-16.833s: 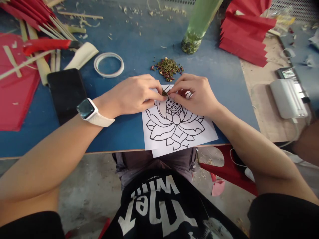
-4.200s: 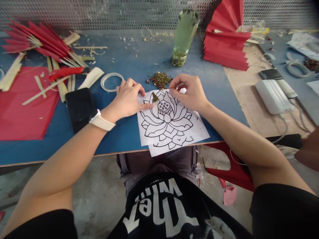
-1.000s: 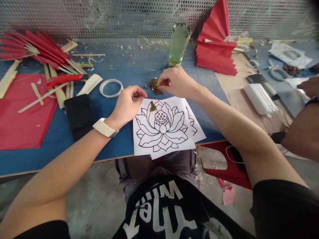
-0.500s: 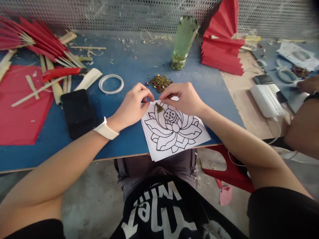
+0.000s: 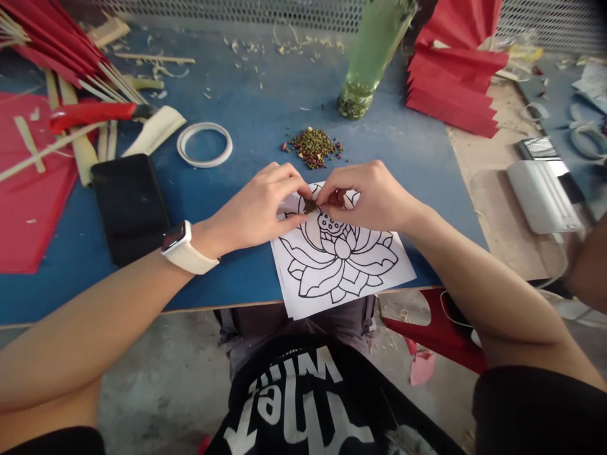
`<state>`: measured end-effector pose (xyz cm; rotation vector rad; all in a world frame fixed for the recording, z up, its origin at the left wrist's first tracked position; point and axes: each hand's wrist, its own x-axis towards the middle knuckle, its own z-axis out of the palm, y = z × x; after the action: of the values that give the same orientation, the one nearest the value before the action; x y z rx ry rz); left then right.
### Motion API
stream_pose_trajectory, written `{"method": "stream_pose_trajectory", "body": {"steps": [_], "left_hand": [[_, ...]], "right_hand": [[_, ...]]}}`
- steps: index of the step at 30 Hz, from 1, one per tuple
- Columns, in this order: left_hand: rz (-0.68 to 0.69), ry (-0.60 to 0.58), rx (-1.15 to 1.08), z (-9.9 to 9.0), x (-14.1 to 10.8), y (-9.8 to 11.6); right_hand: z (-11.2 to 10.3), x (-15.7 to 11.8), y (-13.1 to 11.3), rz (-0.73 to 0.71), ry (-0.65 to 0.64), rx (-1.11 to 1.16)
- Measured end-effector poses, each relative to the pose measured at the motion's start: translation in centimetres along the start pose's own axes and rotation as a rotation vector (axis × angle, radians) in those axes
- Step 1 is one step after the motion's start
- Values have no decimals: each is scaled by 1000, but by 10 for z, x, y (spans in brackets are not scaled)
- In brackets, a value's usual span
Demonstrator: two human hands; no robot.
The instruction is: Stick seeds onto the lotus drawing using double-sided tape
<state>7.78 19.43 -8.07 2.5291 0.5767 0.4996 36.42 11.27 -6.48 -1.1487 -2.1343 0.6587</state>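
A white sheet with a black-outlined lotus drawing [image 5: 343, 249] lies at the table's front edge, its lower corner overhanging. Inside an upper left petal sits a small patch of green beans [image 5: 310, 206]. My left hand [image 5: 265, 205] rests at the sheet's upper left, thumb and index finger apart on either side of the patch. On the patch's right, the fingertips of my right hand [image 5: 374, 197] are pinched together close to the beans; whatever is between them is too small to make out. Beyond both hands lies a loose pile of green and reddish beans [image 5: 313, 146].
On the left are a tape roll [image 5: 205, 145], a black phone [image 5: 129, 208], a red-handled knife [image 5: 92, 115], bamboo strips and red paper [image 5: 28, 221]. A tall glass of green liquid [image 5: 365, 69] and folded red paper [image 5: 453, 88] stand behind. A white power bank [image 5: 543, 196] lies right, near another person's arm.
Both hands have shifted from the sheet's top edge down to the bean patch. My left thumb and index finger have spread apart. The camera view has also moved.
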Motion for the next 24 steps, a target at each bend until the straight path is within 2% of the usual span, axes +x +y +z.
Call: {"method": "stream_pose_trajectory", "body": {"steps": [16, 24], "left_hand": [[-12, 1, -16, -1, 1, -1], [33, 3, 23, 0, 0, -3]], "right_hand": [[3, 0, 0, 121, 23, 95], [5, 0, 3, 118, 36, 87]]}}
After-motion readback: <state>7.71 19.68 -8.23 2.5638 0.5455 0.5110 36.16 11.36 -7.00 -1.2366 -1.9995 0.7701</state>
